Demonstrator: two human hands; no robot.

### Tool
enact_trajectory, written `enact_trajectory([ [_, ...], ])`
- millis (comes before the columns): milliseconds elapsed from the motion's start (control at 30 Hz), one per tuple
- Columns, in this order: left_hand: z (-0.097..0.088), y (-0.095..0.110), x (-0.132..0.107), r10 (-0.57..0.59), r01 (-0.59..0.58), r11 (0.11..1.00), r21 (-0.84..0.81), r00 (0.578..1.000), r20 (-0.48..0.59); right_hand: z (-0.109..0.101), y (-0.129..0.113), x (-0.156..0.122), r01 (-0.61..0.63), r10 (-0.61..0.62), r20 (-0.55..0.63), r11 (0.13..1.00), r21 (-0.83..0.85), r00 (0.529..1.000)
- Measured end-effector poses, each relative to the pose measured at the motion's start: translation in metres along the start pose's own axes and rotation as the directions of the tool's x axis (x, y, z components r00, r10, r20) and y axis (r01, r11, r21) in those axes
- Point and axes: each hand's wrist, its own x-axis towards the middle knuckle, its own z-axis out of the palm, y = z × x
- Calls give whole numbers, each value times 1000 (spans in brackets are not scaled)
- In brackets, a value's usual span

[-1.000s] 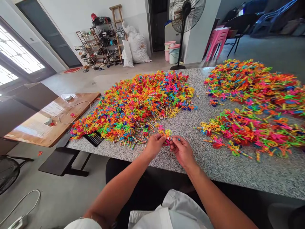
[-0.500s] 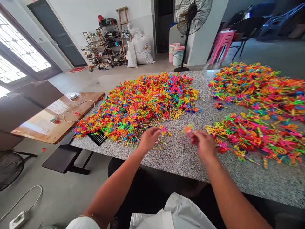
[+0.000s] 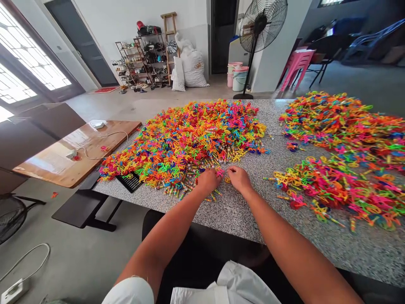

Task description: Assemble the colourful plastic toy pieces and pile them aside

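Note:
My left hand (image 3: 209, 180) rests low at the front edge of the big heap of colourful plastic pieces (image 3: 190, 135), fingers curled down and closed. What they grip, if anything, is hidden. A pink plastic piece (image 3: 219, 171) shows right beside its fingertips. Close by on the right, my right hand (image 3: 239, 179) has its fingers pinched together, and I cannot make out anything in them. Between the two hands lies a yellow looped piece (image 3: 227, 180). Short printed sticks (image 3: 177, 191) poke out along the heap's front.
A second pile of pieces (image 3: 329, 181) lies to the right on the speckled stone table (image 3: 240, 219), with another pile (image 3: 335, 114) behind it. A black slotted tray (image 3: 130, 183) sits at the left edge. Beyond stand a wooden table (image 3: 76, 156) and a fan (image 3: 261, 25).
My right hand has moved left, away from the right pile, and the orange piece is no longer seen in it. A yellow stick now lies at that pile's edge. My left hand moved slightly right.

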Motion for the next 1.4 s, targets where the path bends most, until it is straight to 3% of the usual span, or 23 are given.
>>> enact_trajectory([
  [133,-21,-16,-3,-6,4,999,-33,998,-56,9,-7,26,32,-27,49,995,-94,998],
  [233,-41,-32,-10,-11,-1,986,-168,997,-73,20,-13,30,54,-40,100,989,-140,994],
  [433,-68,-54,-29,43,92,835,-543,972,232,34,-25,18,63,-46,130,990,-126,990],
  [633,-75,-48,-48,-9,226,619,-752,959,282,16,-31,-1,-27,26,25,997,66,999],
  [700,-75,-41,-53,9,266,561,-784,945,327,4,-33,-15,-53,47,33,976,212,998],
  [767,-73,-33,-57,49,296,548,-782,922,383,-7,-36,-32,-105,52,124,874,475,991],
  [833,-70,-23,-61,87,299,570,-765,905,417,-15,-39,-51,-200,26,253,691,695,967],
  [900,-65,-13,-65,102,269,592,-760,910,401,-19,-42,-67,-288,19,341,581,761,940],
  [1100,-45,1,-75,55,191,624,-758,956,287,-16,-38,-99,-363,109,354,450,816,929],
  [1400,-39,3,-82,-7,292,568,-770,937,350,-12,-28,-110,-410,103,399,321,853,911],
])
